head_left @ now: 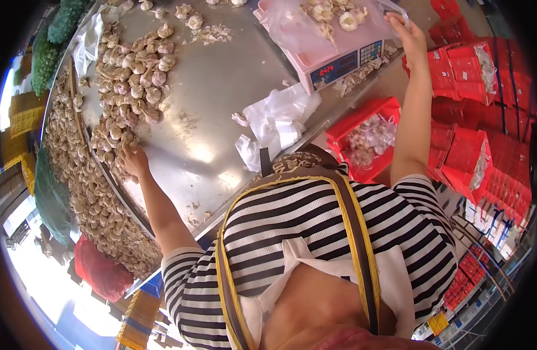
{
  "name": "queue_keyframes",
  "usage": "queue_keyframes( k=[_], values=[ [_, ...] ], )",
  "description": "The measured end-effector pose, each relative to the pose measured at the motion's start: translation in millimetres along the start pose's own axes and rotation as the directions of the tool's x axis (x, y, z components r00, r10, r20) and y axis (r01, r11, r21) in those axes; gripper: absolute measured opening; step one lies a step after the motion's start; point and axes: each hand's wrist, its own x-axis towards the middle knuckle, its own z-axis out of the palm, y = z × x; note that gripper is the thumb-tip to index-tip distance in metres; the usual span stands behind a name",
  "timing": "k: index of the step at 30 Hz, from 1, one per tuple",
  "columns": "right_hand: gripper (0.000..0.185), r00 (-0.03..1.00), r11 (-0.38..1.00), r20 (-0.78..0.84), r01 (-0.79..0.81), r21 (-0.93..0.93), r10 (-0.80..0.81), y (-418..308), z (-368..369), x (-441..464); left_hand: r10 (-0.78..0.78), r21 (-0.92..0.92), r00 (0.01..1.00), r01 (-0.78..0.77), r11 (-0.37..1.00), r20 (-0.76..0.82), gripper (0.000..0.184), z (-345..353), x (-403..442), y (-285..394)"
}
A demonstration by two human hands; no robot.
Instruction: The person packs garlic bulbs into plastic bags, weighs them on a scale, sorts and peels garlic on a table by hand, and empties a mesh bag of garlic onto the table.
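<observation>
My left hand (132,158) is down at the near edge of a loose heap of garlic bulbs (137,73) on the metal table. Its fingers curl round a garlic bulb (127,140), partly hidden among the others. At the upper right, my right hand (409,39) grips the rim of a clear plastic bag (376,26). Several garlic bulbs (351,20) lie in the bag, which rests on a pink digital scale (306,64) with a lit red display.
White plastic bags (280,114) lie on the metal table (222,87) near its front edge. A red crate (338,131) with bagged garlic stands below the edge. More red crates (449,70) are stacked at right. Left of a divider lies a larger garlic pile (82,169).
</observation>
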Motion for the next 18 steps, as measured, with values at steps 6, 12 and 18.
queue_keyframes(
  k=[6, 12, 18],
  values=[
    [0.028, 1.0, 1.0, 0.007, 0.02, -0.014, -0.02, -4.9, 2.8, 5.9, -0.421, -0.125, 0.865, 0.465, 0.876, 0.273, 0.05, -6.7, -20.5, -15.9],
    [0.033, 0.998, 0.999, 0.046, -0.034, -0.032, 0.036, -1.4, -3.9, 17.4, -0.383, -0.087, 0.841, 0.446, 0.891, 0.383, 0.05, 11.8, -26.4, -49.6],
    [0.032, 0.989, 1.0, 0.145, -0.009, -0.027, 0.013, 14.7, -9.5, 32.1, -0.549, -0.266, 0.722, 0.677, 0.687, 0.42, 0.048, 3.4, -18.1, -65.8]
  ],
)
